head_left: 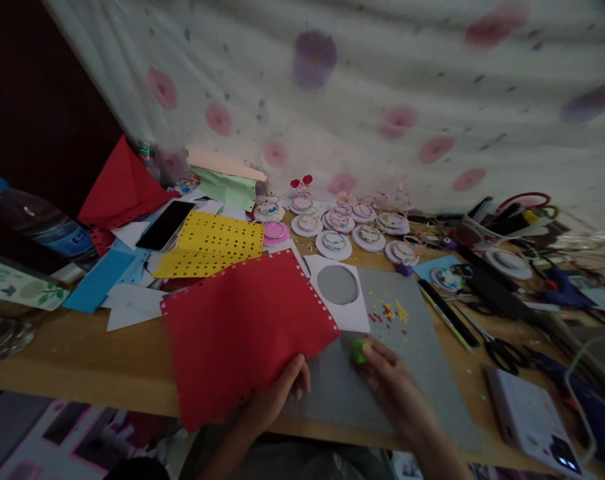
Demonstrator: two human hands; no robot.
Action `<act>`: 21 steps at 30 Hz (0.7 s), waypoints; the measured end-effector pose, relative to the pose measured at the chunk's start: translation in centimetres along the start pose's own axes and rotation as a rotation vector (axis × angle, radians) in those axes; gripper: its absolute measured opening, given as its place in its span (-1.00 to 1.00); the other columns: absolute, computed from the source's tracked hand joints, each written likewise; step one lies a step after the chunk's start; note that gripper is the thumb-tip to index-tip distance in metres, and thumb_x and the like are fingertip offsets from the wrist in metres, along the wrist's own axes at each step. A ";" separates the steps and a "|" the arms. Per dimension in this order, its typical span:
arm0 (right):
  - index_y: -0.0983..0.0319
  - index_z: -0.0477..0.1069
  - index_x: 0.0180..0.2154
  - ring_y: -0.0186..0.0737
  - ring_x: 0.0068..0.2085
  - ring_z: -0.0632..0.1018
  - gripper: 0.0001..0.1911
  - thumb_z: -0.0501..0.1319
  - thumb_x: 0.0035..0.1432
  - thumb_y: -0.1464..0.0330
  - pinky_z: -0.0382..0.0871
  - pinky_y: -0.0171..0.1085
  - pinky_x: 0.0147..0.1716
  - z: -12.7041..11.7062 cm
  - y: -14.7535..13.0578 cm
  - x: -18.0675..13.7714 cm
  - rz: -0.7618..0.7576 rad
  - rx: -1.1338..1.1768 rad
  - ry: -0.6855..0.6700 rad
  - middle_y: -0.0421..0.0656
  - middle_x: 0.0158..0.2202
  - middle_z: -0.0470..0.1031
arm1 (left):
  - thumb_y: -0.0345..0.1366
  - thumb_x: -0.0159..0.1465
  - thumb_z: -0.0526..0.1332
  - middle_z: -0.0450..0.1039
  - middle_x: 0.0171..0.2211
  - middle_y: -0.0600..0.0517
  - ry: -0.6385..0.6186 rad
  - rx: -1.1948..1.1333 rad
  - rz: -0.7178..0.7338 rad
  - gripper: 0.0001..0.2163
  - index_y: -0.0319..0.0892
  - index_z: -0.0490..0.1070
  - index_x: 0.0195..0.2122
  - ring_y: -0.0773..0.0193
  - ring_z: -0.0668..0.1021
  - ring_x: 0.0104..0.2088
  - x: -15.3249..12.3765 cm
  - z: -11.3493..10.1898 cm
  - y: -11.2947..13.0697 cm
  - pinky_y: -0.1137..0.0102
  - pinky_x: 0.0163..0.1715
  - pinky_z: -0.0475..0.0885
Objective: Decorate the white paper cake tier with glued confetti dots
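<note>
My left hand (293, 381) is closed on the near right edge of a large red sheet of paper (237, 320), with the thumb on top. Small punched holes run along the sheet's edges. Pinched in my right hand (390, 377) is a small green paper punch (358, 351), slightly blurred, apart from the red sheet. Tiny red and yellow paper bits (390, 312) lie scattered on the grey mat (432, 373) beyond my right hand. White paper with a round cut-out (361, 300) rests on the mat, next to the red sheet's right corner.
Several small decorated paper hats (334, 245) stand at the back. Yellow punched paper (217, 240), a dark phone (165, 225) and a bottle (47, 223) are at left. Scissors (502, 353), a power bank (532, 417), a glue gun (582, 393) and a pen basket (482, 233) crowd the right.
</note>
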State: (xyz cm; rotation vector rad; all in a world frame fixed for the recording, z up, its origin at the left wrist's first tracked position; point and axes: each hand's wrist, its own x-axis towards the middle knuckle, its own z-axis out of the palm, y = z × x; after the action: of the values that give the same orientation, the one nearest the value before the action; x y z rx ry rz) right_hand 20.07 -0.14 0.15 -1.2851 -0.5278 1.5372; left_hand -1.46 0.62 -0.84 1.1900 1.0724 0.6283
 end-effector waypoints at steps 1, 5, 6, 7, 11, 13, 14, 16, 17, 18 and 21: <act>0.23 0.54 -0.37 -0.36 -0.48 0.32 -0.65 0.46 -0.16 0.14 0.21 -0.37 -0.52 -0.9 -0.9 0.6 -0.057 -0.054 0.045 -0.22 -0.48 0.39 | 0.18 0.28 -0.14 0.19 -0.63 0.10 -0.002 -0.008 0.000 -0.45 -0.14 0.27 -0.59 0.31 0.28 -0.55 0.0 0.0 -0.1 0.36 -0.39 0.24; 0.22 0.53 -0.30 -0.22 -0.40 0.41 -0.56 0.43 -0.18 0.08 0.31 -0.27 -0.42 -4.0 -4.0 3.0 -0.336 -0.471 0.209 -0.15 -0.41 0.47 | 0.19 0.27 -0.13 0.20 -0.63 0.10 -0.013 -0.032 0.007 -0.46 -0.13 0.28 -0.58 0.30 0.30 -0.54 0.0 0.0 -0.1 0.36 -0.38 0.25; 0.21 0.53 -0.26 -0.17 -0.36 0.44 -0.54 0.43 -0.18 0.07 0.35 -0.23 -0.38 -4.6 -4.5 3.4 -0.398 -0.573 0.221 -0.11 -0.32 0.50 | 0.19 0.27 -0.13 0.20 -0.63 0.10 -0.014 -0.036 0.007 -0.46 -0.13 0.29 -0.58 0.30 0.30 -0.54 0.0 0.0 0.0 0.36 -0.37 0.25; 0.20 0.54 -0.23 -0.12 -0.31 0.47 -0.53 0.42 -0.17 0.07 0.37 -0.19 -0.35 -5.0 -4.8 3.7 -0.457 -0.662 0.218 -0.05 -0.21 0.51 | 0.19 0.27 -0.13 0.20 -0.63 0.10 -0.015 -0.039 0.007 -0.45 -0.14 0.29 -0.58 0.30 0.30 -0.54 0.0 0.0 0.0 0.36 -0.37 0.26; 0.17 0.54 -0.16 -0.07 -0.21 0.50 -0.56 0.36 -0.07 0.09 0.38 -0.16 -0.31 -5.8 -4.8 4.3 -0.585 -0.871 0.156 0.02 0.10 0.39 | 0.19 0.27 -0.12 0.21 -0.63 0.09 -0.010 -0.050 0.002 -0.45 -0.14 0.29 -0.59 0.30 0.31 -0.54 0.0 0.0 -0.2 0.36 -0.37 0.27; 0.16 0.53 -0.15 -0.10 -0.28 0.50 -0.58 0.33 -0.02 0.08 0.35 -0.18 -0.34 -6.0 -4.6 4.5 -0.519 -0.866 0.125 -0.03 -0.07 0.52 | 0.19 0.27 -0.12 0.22 -0.62 0.09 -0.007 -0.049 0.002 -0.45 -0.14 0.29 -0.59 0.30 0.32 -0.53 -0.1 0.0 -0.3 0.36 -0.36 0.28; 0.17 0.54 -0.19 -0.12 -0.33 0.48 -0.60 0.32 -0.01 0.06 0.32 -0.20 -0.36 -6.0 -4.6 4.5 -0.467 -0.826 0.118 -0.07 -0.22 0.56 | 0.18 0.28 -0.12 0.22 -0.63 0.09 -0.007 -0.047 0.001 -0.45 -0.14 0.29 -0.59 0.30 0.32 -0.53 -0.1 0.0 -0.3 0.36 -0.36 0.28; 0.19 0.54 -0.37 -0.17 -0.43 0.42 -0.59 0.29 -0.01 -0.02 0.26 -0.22 -0.41 -6.0 -4.4 4.7 -0.382 -0.718 0.126 -0.15 -0.49 0.50 | 0.19 0.28 -0.12 0.23 -0.63 0.09 -0.012 -0.042 0.000 -0.45 -0.14 0.30 -0.59 0.29 0.32 -0.52 -0.1 0.0 -0.3 0.36 -0.36 0.28; 0.20 0.51 -0.46 -0.18 -0.47 0.40 -0.56 0.27 -0.01 -0.07 0.23 -0.23 -0.43 -6.0 -4.3 4.7 -0.357 -0.665 0.132 -0.17 -0.56 0.45 | 0.19 0.27 -0.12 0.23 -0.63 0.09 -0.013 -0.040 0.000 -0.44 -0.14 0.30 -0.59 0.30 0.32 -0.53 -0.1 -0.1 -0.2 0.36 -0.36 0.28; 0.20 0.47 -0.52 -0.19 -0.48 0.38 -0.52 0.24 -0.02 -0.10 0.22 -0.23 -0.44 -6.0 -4.3 4.7 -0.338 -0.621 0.135 -0.18 -0.59 0.42 | 0.20 0.27 -0.12 0.23 -0.63 0.09 -0.014 -0.039 -0.001 -0.44 -0.14 0.30 -0.59 0.29 0.32 -0.53 -0.1 -0.1 -0.2 0.36 -0.36 0.28; 0.21 0.46 -0.49 -0.20 -0.49 0.38 -0.45 0.17 0.01 -0.16 0.24 -0.22 -0.46 -5.7 -4.3 4.6 -0.277 -0.512 0.123 -0.16 -0.56 0.42 | 0.21 0.25 -0.11 0.23 -0.64 0.08 -0.016 -0.036 -0.005 -0.44 -0.14 0.31 -0.60 0.29 0.32 -0.54 -0.1 -0.1 0.0 0.36 -0.37 0.28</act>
State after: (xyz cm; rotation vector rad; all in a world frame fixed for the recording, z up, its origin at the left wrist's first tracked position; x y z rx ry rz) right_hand 27.41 4.05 -0.32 -1.5988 -1.0188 1.1191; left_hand -1.55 0.61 -0.80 1.1592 1.0465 0.6302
